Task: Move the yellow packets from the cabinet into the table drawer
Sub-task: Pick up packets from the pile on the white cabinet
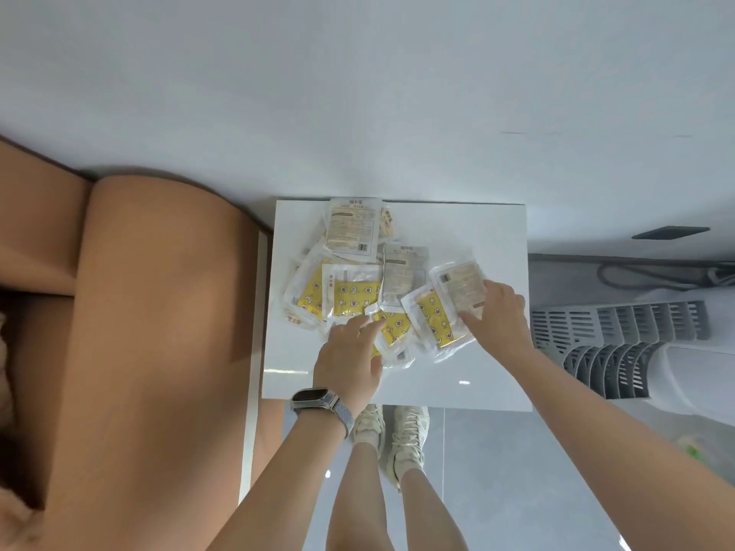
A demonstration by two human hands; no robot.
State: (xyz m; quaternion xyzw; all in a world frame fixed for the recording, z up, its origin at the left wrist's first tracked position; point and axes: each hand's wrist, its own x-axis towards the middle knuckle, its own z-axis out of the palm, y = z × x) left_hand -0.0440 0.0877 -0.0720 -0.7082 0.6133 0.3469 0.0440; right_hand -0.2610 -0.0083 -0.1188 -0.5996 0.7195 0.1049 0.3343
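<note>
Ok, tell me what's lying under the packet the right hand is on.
Under the pale, back-side-up packet that the right hand touches lies a yellow-printed packet, partly covered, resting on the white surface. Whatever lies beneath the hand itself is hidden.

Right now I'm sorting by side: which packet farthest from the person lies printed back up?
The packet at the pile's far edge: its beige text label with barcode faces up, no yellow pattern showing, and neither hand touches it.

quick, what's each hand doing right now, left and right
Left hand: open, fingers resting on a yellow packet in the pile.
Right hand: fingers and thumb curled round the edge of a label-side-up packet, gripping it.
</note>
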